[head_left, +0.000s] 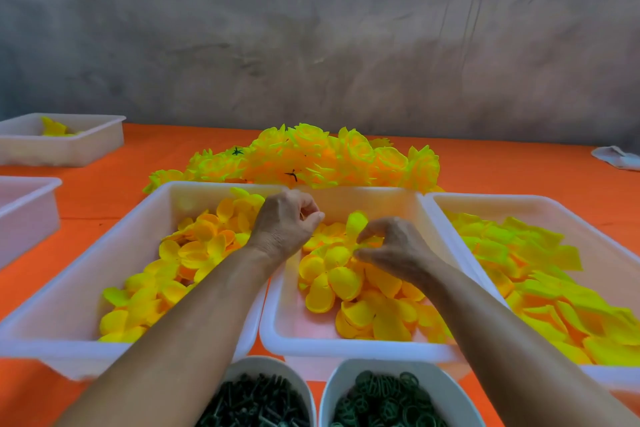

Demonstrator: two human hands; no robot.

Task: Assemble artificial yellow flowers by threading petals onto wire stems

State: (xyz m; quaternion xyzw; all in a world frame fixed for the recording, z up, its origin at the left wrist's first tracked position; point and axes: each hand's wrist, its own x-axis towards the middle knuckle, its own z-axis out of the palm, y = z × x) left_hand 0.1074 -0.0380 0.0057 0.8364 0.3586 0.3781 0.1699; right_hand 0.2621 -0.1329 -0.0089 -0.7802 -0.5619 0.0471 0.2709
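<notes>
Three white trays of yellow petals stand side by side: the left tray (114, 250), the middle tray (298, 329) and the right tray (460, 204). My left hand (287, 222) hovers over the middle tray's far left corner with fingers curled; what it holds is too small to tell. My right hand (391, 246) reaches into the middle tray and pinches a yellow petal (356, 224) out of the heap. A pile of finished yellow flowers (311, 158) lies behind the trays.
Two white bowls sit at the near edge: one with dark green stem pieces (256, 402), one with dark green rings (384, 402). Two more white trays (69, 146) (24, 215) stand at the left on the orange table (519, 170). A grey wall rises behind.
</notes>
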